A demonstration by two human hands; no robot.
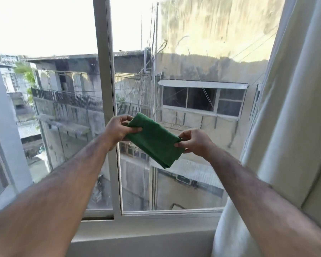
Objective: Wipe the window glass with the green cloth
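Observation:
A folded green cloth (154, 140) is held in the air in front of the window glass (193, 75), tilted down to the right. My left hand (117, 131) pinches its upper left end between thumb and fingers. My right hand (194, 142) pinches its right edge. Both arms reach forward from the bottom corners. The cloth hangs a short way in front of the right pane and I cannot tell if it touches the glass.
A white vertical window frame bar (107, 89) divides the left pane (44, 80) from the right one. A pale curtain (293, 112) hangs along the right side. The white sill (146, 229) runs below. Buildings show outside.

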